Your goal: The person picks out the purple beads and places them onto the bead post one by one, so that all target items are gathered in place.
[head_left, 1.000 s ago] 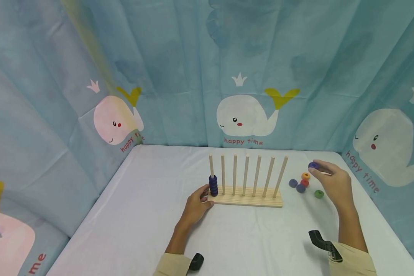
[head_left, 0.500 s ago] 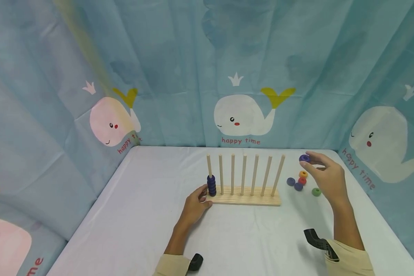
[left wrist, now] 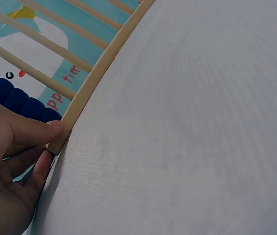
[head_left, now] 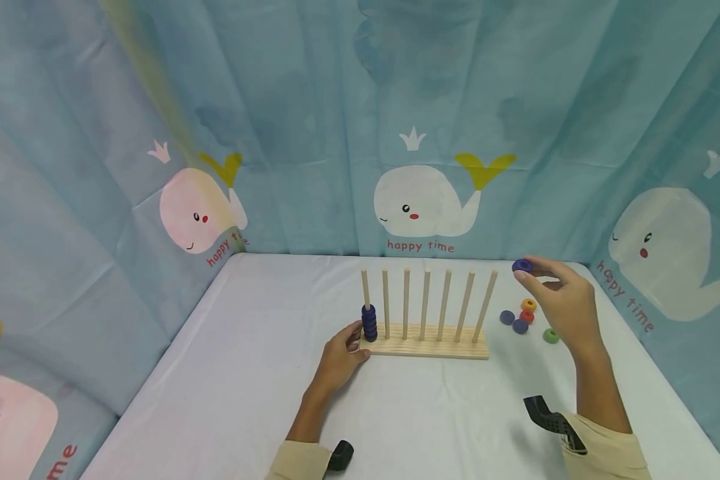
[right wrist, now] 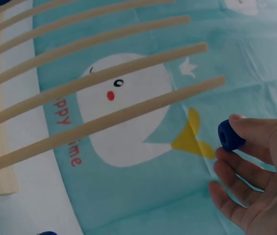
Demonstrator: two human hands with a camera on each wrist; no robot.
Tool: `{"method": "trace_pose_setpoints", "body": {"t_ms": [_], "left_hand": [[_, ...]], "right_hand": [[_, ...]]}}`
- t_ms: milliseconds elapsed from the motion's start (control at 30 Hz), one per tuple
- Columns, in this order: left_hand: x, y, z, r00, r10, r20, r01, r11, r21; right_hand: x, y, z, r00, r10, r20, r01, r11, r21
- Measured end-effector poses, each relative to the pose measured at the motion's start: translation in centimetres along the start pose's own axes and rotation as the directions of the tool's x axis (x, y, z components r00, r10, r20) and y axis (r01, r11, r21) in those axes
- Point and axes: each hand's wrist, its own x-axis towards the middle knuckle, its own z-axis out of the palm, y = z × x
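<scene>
A wooden peg rack (head_left: 426, 348) with a row of upright pegs stands on the white table. Several dark blue beads (head_left: 369, 323) are stacked on its leftmost peg. My left hand (head_left: 339, 357) grips the left end of the base, its thumb (left wrist: 55, 128) on the wood beside the bead stack in the left wrist view. My right hand (head_left: 567, 303) pinches a blue bead (right wrist: 230, 135) between thumb and fingertips, raised just right of the rightmost peg's top (right wrist: 217, 81). The bead's hole shows in the right wrist view.
Loose beads lie on the table right of the rack: orange (head_left: 529, 305), red (head_left: 527, 316), two blue-purple (head_left: 520, 326) and a green one (head_left: 551, 335). A blue whale-print curtain (head_left: 312, 133) hangs behind and beside the white table (head_left: 246, 373).
My right hand has moved left and up with the blue bead, from above the loose beads toward the rack's right end. My left hand stays on the base.
</scene>
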Motion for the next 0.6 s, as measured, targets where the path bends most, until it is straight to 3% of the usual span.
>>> {"method": "trace_pose_setpoints", "body": {"t_ms": [600], "left_hand": [[-0.1, 0.1, 0.0, 1.000, 0.001, 0.002, 0.000, 1.000, -0.008]], "right_hand": [[1.3, -4.3, 0.6, 0.983, -0.186, -0.013, 0.186, 0.974, 0.128]]}}
